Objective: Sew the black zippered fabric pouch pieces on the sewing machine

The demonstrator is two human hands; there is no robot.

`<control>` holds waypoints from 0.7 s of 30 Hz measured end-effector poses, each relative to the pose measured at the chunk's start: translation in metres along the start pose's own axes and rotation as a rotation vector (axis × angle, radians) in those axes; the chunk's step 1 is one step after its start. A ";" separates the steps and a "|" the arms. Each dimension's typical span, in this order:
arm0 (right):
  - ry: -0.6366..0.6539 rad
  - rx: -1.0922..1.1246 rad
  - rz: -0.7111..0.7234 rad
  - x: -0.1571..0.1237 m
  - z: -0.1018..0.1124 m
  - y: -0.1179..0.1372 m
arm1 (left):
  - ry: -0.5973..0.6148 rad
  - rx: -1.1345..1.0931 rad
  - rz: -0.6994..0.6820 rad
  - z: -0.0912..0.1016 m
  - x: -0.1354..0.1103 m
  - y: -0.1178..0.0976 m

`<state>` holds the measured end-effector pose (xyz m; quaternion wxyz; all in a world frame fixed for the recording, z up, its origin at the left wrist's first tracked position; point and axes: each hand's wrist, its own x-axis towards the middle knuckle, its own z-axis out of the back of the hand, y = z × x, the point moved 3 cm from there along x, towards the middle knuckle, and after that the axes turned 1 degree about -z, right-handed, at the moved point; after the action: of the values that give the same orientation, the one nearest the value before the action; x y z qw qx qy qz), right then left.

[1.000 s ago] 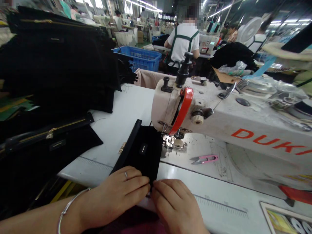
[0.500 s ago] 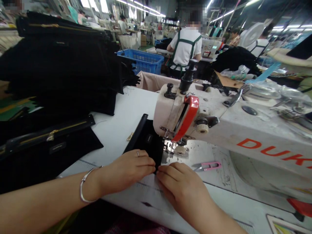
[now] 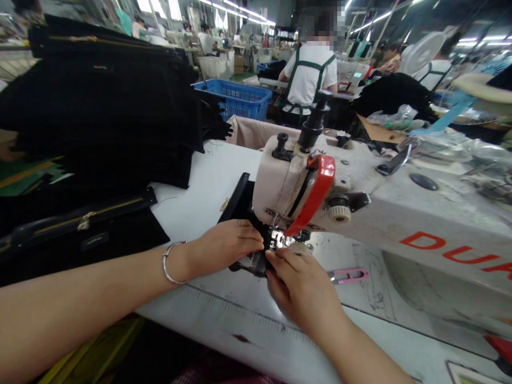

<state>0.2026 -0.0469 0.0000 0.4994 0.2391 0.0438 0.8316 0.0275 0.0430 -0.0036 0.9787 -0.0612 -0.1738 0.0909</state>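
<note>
A black fabric piece (image 3: pixel 248 205) with a dark zip band along its left side lies under the needle end of a sewing machine (image 3: pixel 296 176). A gold zip pull (image 3: pixel 225 204) sticks out beside that band. My left hand (image 3: pixel 226 246), fingers together, presses and grips the fabric just left of the metal presser foot (image 3: pixel 277 238). My right hand (image 3: pixel 304 285) pinches the near edge of the same piece in front of the foot. The fingertips hide part of this edge. Pink-handled thread snips (image 3: pixel 352 275) lie on the table right of my right hand.
A tall stack of black fabric pieces (image 3: pixel 120 101) stands at the left, with another zipped black piece (image 3: pixel 128 229) nearer me. Behind the table are a blue basket (image 3: pixel 250 101) and a person in a white shirt (image 3: pixel 310 74). The machine arm blocks the right side.
Both hands have moved forward, away from me, pushing the fabric farther under the machine head. The view has shifted slightly.
</note>
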 end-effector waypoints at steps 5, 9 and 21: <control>0.042 -0.054 -0.052 0.002 -0.005 -0.002 | -0.023 -0.026 0.073 0.002 0.013 0.014; 0.059 -0.049 -0.064 0.001 -0.007 -0.001 | -0.065 -0.025 0.128 0.005 0.022 0.021; 0.070 -0.037 -0.096 0.005 -0.005 0.000 | -0.077 -0.022 0.186 0.005 0.022 0.025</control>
<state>0.1985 -0.0422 -0.0022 0.5412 0.1982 0.0575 0.8152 0.0418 0.0721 0.0040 0.9579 -0.0843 -0.2059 0.1817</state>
